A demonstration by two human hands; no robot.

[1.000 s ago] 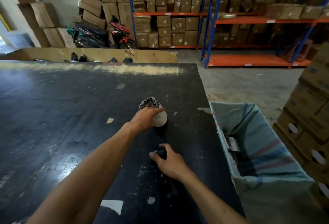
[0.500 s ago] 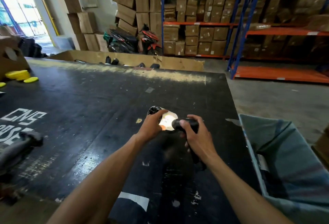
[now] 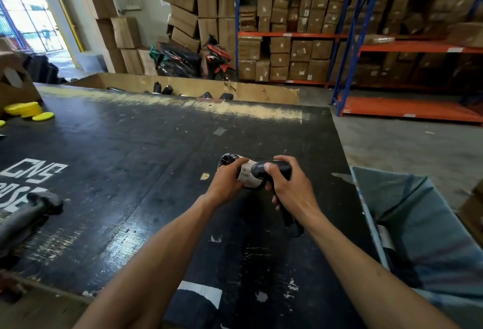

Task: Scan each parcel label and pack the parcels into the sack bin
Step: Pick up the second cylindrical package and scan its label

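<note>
Since the earlier frame, left hand [image 3: 226, 185] still grips the label-up parcel [image 3: 241, 170] above the worktop [image 3: 130, 159]; right hand [image 3: 288, 187], curled round the scanner [image 3: 271, 170], has closed in. Scanning under way; sack bin [image 3: 418, 224] waits rightward.

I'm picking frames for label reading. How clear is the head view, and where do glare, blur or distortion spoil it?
Head view: the white label on the black-wrapped cylindrical parcel shows print, but too soft to read; the bright doorway at the upper left is blown out; glare streaks the worn black tabletop; wide-angle distortion bows the blue and orange shelving racks; the grey object at the left edge is blurred.
</note>
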